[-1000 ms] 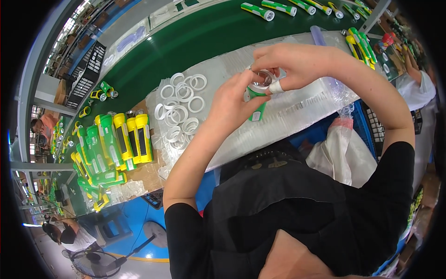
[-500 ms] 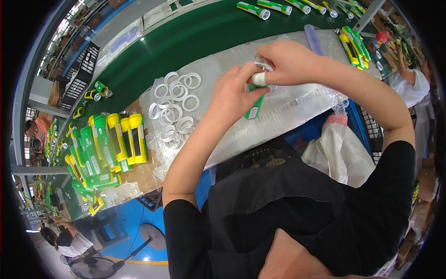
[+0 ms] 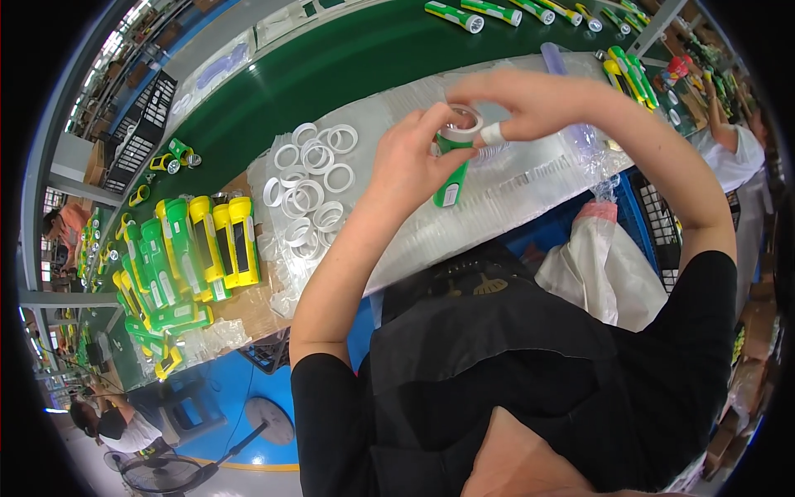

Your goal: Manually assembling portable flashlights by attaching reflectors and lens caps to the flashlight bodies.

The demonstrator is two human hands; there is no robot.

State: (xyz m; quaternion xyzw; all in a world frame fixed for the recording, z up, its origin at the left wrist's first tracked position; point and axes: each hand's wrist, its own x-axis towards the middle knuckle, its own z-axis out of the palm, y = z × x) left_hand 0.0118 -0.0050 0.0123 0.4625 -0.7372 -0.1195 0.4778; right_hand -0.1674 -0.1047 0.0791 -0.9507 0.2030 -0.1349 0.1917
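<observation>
My left hand point(image 3: 411, 157) is closed around a green flashlight point(image 3: 451, 184), which is tilted with its head end away from me. A white ring point(image 3: 464, 123) sits at that head end, facing up. Curved over the ring from the right is my right hand point(image 3: 523, 103), its thumb near the rim and its other fingertips at the far side, partly hidden. One of its digits wears a white band point(image 3: 492, 134). To the left of my hands, several loose white rings point(image 3: 319, 157) lie in a group on the plastic-covered work surface point(image 3: 397, 240).
Green and yellow flashlights point(image 3: 186, 248) are piled at the left, and more point(image 3: 633, 76) lie at the far right. Others stand along the green bench point(image 3: 348, 58). A white sack point(image 3: 592, 257) hangs near my right side. A fan point(image 3: 161, 472) stands at lower left.
My right hand has loosened and shifted slightly right, its thumb moving away from the far fingers. The ring on the flashlight now shows more fully. My left hand keeps its hold.
</observation>
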